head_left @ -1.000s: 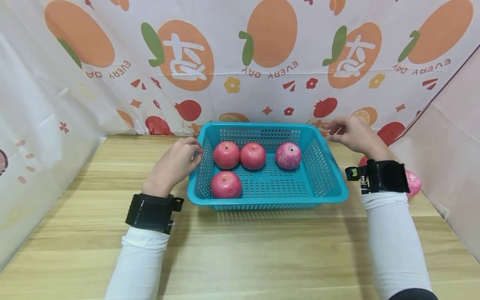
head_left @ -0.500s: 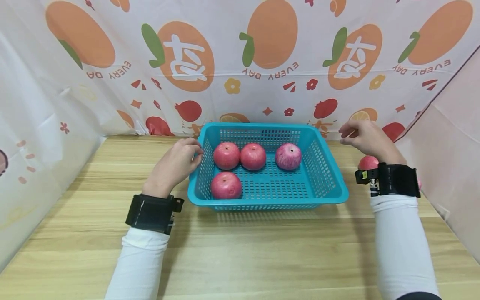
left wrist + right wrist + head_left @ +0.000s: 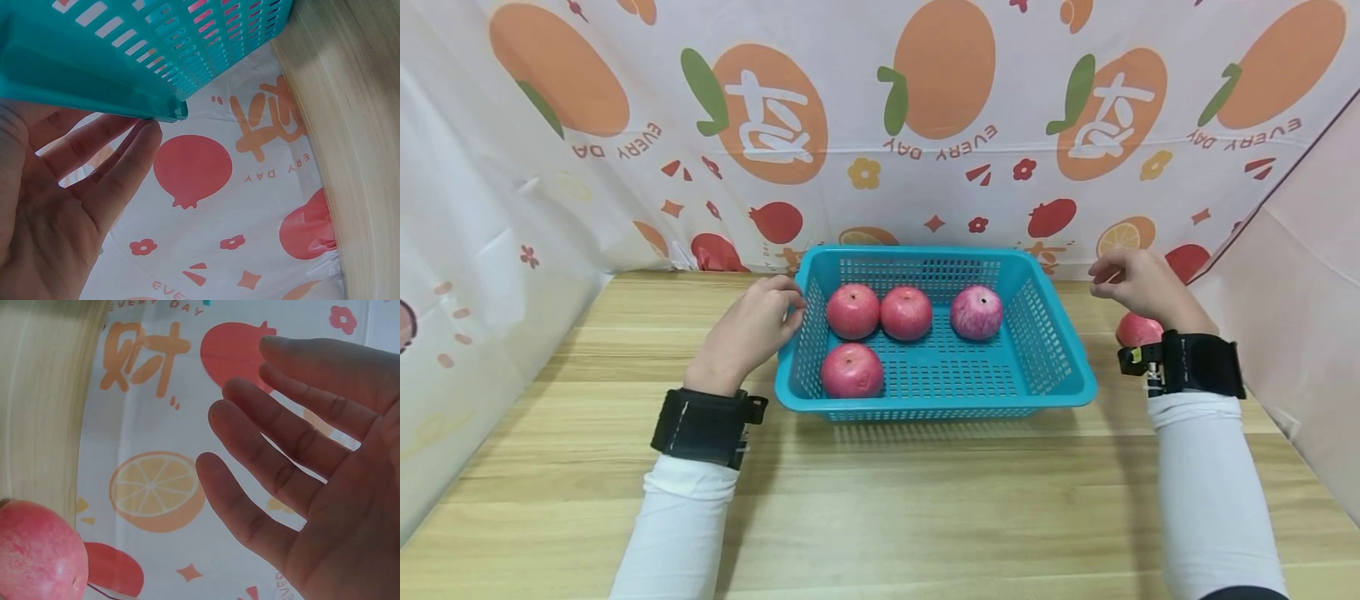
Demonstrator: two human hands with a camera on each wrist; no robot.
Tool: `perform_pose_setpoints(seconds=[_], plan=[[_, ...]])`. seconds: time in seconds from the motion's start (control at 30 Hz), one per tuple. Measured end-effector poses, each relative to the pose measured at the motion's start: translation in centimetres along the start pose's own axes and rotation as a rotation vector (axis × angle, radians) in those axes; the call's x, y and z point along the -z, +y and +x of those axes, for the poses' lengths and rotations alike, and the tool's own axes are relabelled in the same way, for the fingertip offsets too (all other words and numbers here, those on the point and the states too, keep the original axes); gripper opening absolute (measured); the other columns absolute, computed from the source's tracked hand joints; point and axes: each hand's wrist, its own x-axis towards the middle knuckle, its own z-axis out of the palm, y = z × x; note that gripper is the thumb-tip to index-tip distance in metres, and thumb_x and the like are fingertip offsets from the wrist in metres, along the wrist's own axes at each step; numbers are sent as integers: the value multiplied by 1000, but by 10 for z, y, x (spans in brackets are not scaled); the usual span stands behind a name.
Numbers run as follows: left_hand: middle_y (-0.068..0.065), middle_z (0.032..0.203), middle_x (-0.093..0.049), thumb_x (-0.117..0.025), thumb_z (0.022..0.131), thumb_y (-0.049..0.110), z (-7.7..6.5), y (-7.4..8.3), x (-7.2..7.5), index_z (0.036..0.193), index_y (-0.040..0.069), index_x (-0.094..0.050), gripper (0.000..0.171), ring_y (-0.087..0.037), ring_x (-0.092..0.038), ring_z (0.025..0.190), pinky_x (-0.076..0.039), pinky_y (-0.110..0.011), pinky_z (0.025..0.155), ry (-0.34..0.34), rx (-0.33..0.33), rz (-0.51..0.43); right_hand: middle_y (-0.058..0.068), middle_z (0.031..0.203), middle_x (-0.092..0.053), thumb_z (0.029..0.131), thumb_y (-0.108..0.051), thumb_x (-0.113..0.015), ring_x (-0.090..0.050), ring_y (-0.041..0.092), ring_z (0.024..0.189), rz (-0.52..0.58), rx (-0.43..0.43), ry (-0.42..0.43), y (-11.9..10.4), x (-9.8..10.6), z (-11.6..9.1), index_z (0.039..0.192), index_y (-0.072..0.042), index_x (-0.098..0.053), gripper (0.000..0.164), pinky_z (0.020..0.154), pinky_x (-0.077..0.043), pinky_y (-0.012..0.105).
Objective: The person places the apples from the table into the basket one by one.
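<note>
My left hand (image 3: 748, 329) has its fingers curled on the blue basket's (image 3: 955, 404) rim, four apples (image 3: 906, 313) right of them; my right hand (image 3: 1146, 287) loosely spread, holding nothing, loose apple (image 3: 1134, 330) below its fingers

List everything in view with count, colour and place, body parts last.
Wooden table: one, light brown, foreground.
Plastic basket: one, turquoise, on the table.
Red apples: three, red, basket's left half.
Mottled apple: one, purplish, basket's right half.
Loose apple: one, pinkish red, table's right, partly hidden.
Printed cloth: count unclear, white, back and left.
Side panel: one, off-white, right.
Wrist straps: two, black, one per arm.
Sleeves: two, white, forearms.
Left hand: one, at basket's left rim.
Right hand: one, right of basket.
</note>
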Motion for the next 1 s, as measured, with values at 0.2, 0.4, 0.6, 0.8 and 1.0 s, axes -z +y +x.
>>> perform_pose_setpoints(seconds=[0.2, 0.4, 0.6, 0.8, 1.0], plan=[[-18, 99, -60, -69, 76, 6, 1, -1, 0, 95, -5, -65, 23, -29, -52, 92, -52, -45, 77, 0, -4, 1, 22, 90, -61, 82, -8, -61, -55, 33, 82, -23, -29, 31, 8, -1, -3, 98, 3, -60, 19, 70, -49, 51], [-17, 98, -60, -70, 76, 6, 1, -2, -1, 95, -5, -65, 23, -29, -52, 90, -53, -44, 77, 5, -11, 1, 24, 92, -60, 83, -11, -61, -54, 34, 82, -23, -73, 32, 15, -2, -7, 98, 3, -60, 21, 70, -51, 52], [-18, 98, -60, -70, 76, 6, 1, -1, -1, 96, -5, -65, 24, -29, -52, 91, -53, -45, 76, -1, -3, -4, 25, 94, -59, 84, -12, -60, -52, 35, 83, -35, -109, 39, 21, -2, -10, 98, 4, -60, 21, 69, -50, 52], [-18, 99, -59, -69, 76, 6, 0, -1, -1, 96, -5, -65, 23, -29, -52, 92, -53, -45, 77, -3, 3, -1, 25, 95, -58, 84, -11, -59, -51, 36, 84, -65, -120, 51, 27, -2, -11, 97, 5, -60, 21, 69, -49, 52], [-17, 99, -59, -69, 77, 6, 0, -1, -2, 96, -5, -65, 23, -29, -51, 92, -53, -44, 77, 5, -6, 4, 27, 97, -58, 84, -9, -58, -52, 37, 86, -74, -141, 54, 32, -3, -15, 101, 5, -59, 22, 71, -48, 54]])
